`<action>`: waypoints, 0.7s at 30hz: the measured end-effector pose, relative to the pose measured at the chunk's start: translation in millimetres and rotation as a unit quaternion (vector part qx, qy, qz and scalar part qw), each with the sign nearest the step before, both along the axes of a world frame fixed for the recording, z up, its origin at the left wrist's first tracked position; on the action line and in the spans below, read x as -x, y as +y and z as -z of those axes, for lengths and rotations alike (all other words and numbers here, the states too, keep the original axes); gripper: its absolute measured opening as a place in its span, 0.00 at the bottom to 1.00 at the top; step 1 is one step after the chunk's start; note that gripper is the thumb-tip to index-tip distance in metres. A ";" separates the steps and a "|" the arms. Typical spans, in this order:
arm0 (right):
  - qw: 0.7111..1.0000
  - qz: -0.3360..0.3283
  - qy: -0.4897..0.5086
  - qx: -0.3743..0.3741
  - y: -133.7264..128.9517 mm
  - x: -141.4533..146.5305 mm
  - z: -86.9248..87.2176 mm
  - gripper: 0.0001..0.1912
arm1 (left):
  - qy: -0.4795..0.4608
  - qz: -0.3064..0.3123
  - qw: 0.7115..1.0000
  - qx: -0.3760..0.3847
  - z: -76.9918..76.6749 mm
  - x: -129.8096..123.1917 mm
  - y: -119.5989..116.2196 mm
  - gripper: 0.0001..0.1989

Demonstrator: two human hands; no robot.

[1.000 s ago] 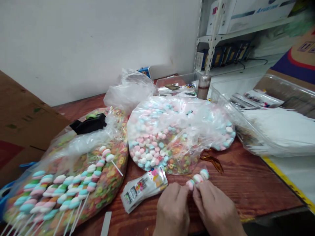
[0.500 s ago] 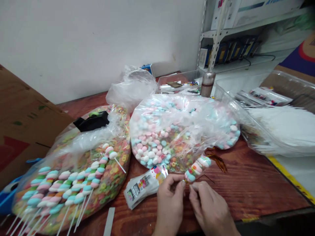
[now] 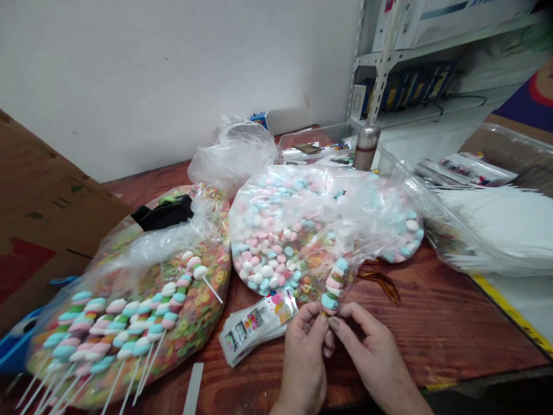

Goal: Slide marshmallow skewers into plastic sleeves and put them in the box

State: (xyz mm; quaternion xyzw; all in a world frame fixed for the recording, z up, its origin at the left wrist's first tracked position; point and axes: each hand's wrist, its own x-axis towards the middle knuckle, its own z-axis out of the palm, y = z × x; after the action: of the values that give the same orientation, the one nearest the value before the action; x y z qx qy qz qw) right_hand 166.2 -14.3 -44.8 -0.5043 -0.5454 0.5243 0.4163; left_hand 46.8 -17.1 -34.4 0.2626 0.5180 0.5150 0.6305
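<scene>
My left hand (image 3: 305,351) and my right hand (image 3: 367,351) meet at the base of a twisted pink, white and blue marshmallow stick (image 3: 332,286), held upright between their fingertips. Clear film rises around and above the stick. A small gold tie (image 3: 323,314) shows at its base by my left fingers. Just left of my left hand lies a stack of printed candy wrappers (image 3: 257,328). Behind the stick is a clear bag of pastel marshmallows and cereal rings (image 3: 280,230).
On the left, finished marshmallow sticks (image 3: 116,328) lie on a large bag of cereal rings (image 3: 207,276). Gold ties (image 3: 380,283) lie on the wooden table (image 3: 432,328). Further back stand a steel flask (image 3: 366,147) and clear plastic tubs (image 3: 466,173).
The marshmallow stick has swung from tilted to upright, with clear film now around it. Both hands have risen slightly and drawn together at its base, and the gold tie shows there.
</scene>
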 end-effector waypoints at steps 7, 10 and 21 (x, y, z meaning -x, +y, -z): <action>0.992 0.046 0.101 0.060 0.1 5.8 6.0 0.15 | 0.414 0.049 0.853 -0.313 15.5 13.7 -4.4 0.15; 0.972 0.028 0.190 0.133 -1.6 8.9 4.9 0.14 | 0.302 0.057 0.933 -0.187 12.6 10.5 -3.2 0.11; 0.910 -0.060 0.336 0.235 -8.5 -12.6 -19.0 0.18 | 0.457 0.226 0.791 -0.337 -12.6 34.6 7.1 0.22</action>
State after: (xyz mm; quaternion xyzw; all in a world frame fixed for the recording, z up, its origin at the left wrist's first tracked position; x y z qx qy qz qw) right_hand 178.9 -22.8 -25.8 -0.3484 -0.2635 0.7996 0.4122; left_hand 12.2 -10.0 -21.7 0.7728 0.4653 0.3200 0.2897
